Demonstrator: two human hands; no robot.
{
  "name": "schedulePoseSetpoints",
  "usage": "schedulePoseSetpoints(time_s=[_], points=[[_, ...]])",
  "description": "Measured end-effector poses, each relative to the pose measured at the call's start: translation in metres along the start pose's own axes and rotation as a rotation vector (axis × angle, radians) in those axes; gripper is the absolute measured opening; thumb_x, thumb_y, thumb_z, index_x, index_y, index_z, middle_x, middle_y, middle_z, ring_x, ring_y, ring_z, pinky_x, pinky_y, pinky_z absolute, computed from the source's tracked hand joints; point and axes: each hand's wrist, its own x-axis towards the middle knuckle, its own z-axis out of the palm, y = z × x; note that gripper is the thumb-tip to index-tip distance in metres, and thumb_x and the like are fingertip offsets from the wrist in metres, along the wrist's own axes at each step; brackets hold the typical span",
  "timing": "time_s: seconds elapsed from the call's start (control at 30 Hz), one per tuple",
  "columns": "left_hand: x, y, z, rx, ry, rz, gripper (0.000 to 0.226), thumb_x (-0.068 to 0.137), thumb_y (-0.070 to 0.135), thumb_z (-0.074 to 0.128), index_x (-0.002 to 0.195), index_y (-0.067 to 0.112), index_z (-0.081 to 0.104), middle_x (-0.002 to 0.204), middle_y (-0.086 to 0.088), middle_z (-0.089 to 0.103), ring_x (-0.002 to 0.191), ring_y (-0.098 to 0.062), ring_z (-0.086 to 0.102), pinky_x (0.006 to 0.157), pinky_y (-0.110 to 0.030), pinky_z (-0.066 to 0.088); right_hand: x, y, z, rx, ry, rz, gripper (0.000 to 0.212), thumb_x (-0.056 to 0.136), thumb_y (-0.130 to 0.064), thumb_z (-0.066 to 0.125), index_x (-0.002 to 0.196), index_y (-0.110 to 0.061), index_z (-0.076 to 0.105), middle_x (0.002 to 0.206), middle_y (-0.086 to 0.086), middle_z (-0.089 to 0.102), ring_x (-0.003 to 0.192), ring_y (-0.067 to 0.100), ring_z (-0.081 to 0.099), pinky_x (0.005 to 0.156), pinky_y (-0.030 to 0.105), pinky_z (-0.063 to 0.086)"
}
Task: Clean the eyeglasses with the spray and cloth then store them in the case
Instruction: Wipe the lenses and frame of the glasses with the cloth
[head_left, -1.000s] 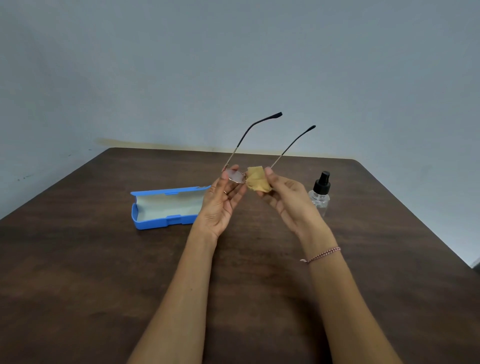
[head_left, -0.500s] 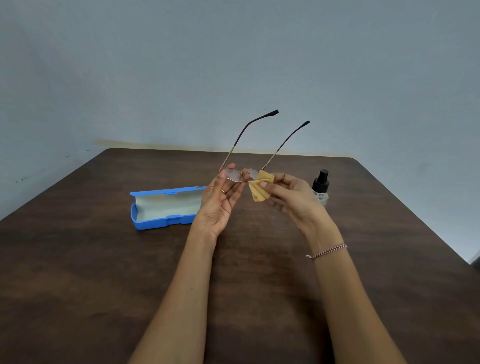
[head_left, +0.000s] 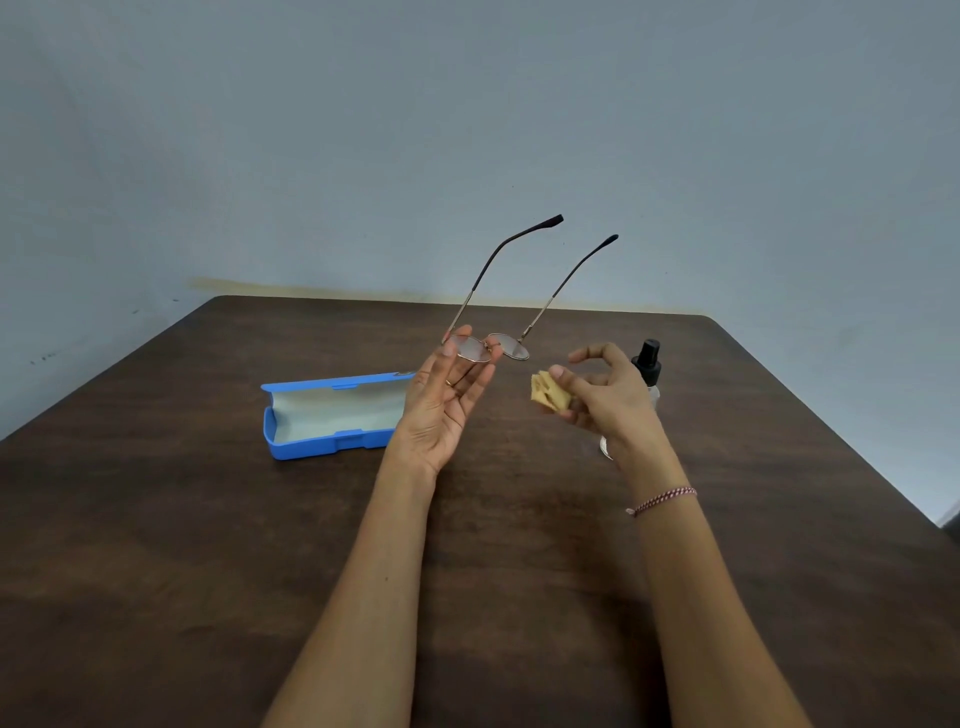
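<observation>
Two hands up: the left hand (head_left: 441, 400) pinches the light, fragile eyeglasses (head_left: 493, 347) at the frame's rim, the cloth (head_left: 549, 396) bunched in the right hand (head_left: 605, 395) at three o'clock, off the lenses.

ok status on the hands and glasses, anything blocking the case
Left hand pinching eyeglasses, temples unfolded. Right hand holding yellow cloth, off the lens. Blue case open, nothing blocking.
</observation>
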Motion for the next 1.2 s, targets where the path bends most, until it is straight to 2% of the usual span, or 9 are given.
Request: schedulePoseSetpoints(time_s=[0.07, 0.17, 0.37, 0.53, 0.67, 0.77, 0.93, 1.1, 1.2], points=[[0.001, -0.001, -0.001, 0.000, -0.012, 0.006, 0.054, 0.060, 0.032, 0.077, 0.107, 0.013, 0.060, 0.106, -0.015, 0.070, 0.099, -0.021, 0.068, 0.078, -0.024, 0.056, 0.001, 0.000, 0.000, 0.083, -0.048, 0.025, 0.010, 0.086, -0.005, 0.063, 0.095, -0.006, 0.059, 0.078, 0.009, 0.065, 0.055, 0.009, 0.064, 0.048, 0.017, 0.052], [0.001, -0.002, -0.003, 0.001, -0.043, 0.013, 0.066, 0.053, 0.035, 0.087, 0.109, 0.012, 0.061, 0.109, -0.017, 0.069, 0.103, -0.022, 0.067, 0.079, -0.024, 0.055, 0.004, 0.002, 0.001, 0.100, -0.131, 0.053, 0.019, 0.082, 0.001, 0.065, 0.101, -0.003, 0.063, 0.095, 0.011, 0.065, 0.077, 0.013, 0.066, 0.060, 0.018, 0.056], [0.002, -0.003, -0.003, -0.008, -0.096, 0.016, 0.066, 0.053, 0.033, 0.088, 0.110, 0.012, 0.062, 0.115, -0.017, 0.067, 0.110, -0.023, 0.064, 0.081, -0.023, 0.054, 0.005, 0.007, 0.000, -0.066, -0.085, 0.018, 0.018, 0.077, 0.006, 0.069, 0.093, 0.000, 0.062, 0.086, 0.011, 0.063, 0.077, 0.017, 0.064, 0.055, 0.016, 0.055], [0.004, -0.006, -0.005, 0.027, -0.116, 0.014, 0.064, 0.054, 0.034, 0.088, 0.109, 0.013, 0.064, 0.117, -0.018, 0.065, 0.112, -0.024, 0.062, 0.083, -0.023, 0.054, 0.003, 0.003, 0.001, -0.063, -0.045, -0.036, 0.013, 0.087, -0.009, 0.063, 0.088, -0.014, 0.052, 0.102, 0.012, 0.065, 0.077, 0.021, 0.067, 0.053, 0.020, 0.055], [0.004, -0.005, -0.005, 0.052, -0.099, -0.006, 0.063, 0.059, 0.031, 0.083, 0.114, 0.011, 0.062, 0.126, -0.021, 0.059, 0.115, -0.026, 0.060, 0.084, -0.024, 0.054, -0.001, -0.002, 0.008, -0.085, 0.011, -0.225, 0.016, 0.091, -0.021, 0.059, 0.102, -0.014, 0.049, 0.099, 0.009, 0.069, 0.068, 0.009, 0.067, 0.057, 0.019, 0.052], [0.002, -0.005, -0.002, 0.069, -0.102, -0.027, 0.058, 0.063, 0.028, 0.073, 0.116, 0.009, 0.059, 0.120, -0.020, 0.062, 0.106, -0.025, 0.065, 0.083, -0.023, 0.054, -0.002, -0.004, 0.011, -0.221, 0.152, -0.425, 0.029, 0.086, -0.019, 0.067, 0.108, -0.022, 0.048, 0.088, -0.005, 0.069, 0.071, -0.005, 0.062, 0.067, 0.010, 0.048], [0.001, -0.007, 0.000, 0.104, -0.145, -0.064, 0.049, 0.065, 0.026, 0.071, 0.109, 0.007, 0.064, 0.104, -0.014, 0.071, 0.095, -0.021, 0.069, 0.078, -0.023, 0.056, -0.012, 0.000, 0.032, -0.296, 0.270, -0.680, 0.021, 0.077, -0.004, 0.072, 0.087, -0.018, 0.061, 0.083, -0.011, 0.064, 0.081, 0.000, 0.062, 0.072, 0.014, 0.050], [0.004, -0.012, -0.002, 0.136, -0.145, -0.061, 0.065, 0.043, 0.037, 0.092, 0.097, 0.010, 0.070, 0.088, -0.004, 0.073, 0.080, -0.010, 0.070, 0.069, -0.020, 0.056, -0.012, 0.008, 0.044, -0.639, 0.146, -0.847, 0.027, 0.070, 0.007, 0.065, 0.089, -0.013, 0.067, 0.094, -0.002, 0.063, 0.094, 0.016, 0.056, 0.080, 0.011, 0.040], [0.005, -0.007, -0.006, 0.081, -0.136, -0.034, 0.062, 0.045, 0.036, 0.092, 0.097, 0.011, 0.072, 0.091, -0.005, 0.073, 0.082, -0.010, 0.070, 0.069, -0.019, 0.056, -0.011, 0.010, 0.042, -0.633, -0.057, -0.873, 0.021, 0.079, -0.006, 0.065, 0.099, -0.012, 0.069, 0.104, -0.002, 0.063, 0.103, 0.016, 0.055, 0.089, 0.028, 0.047]])
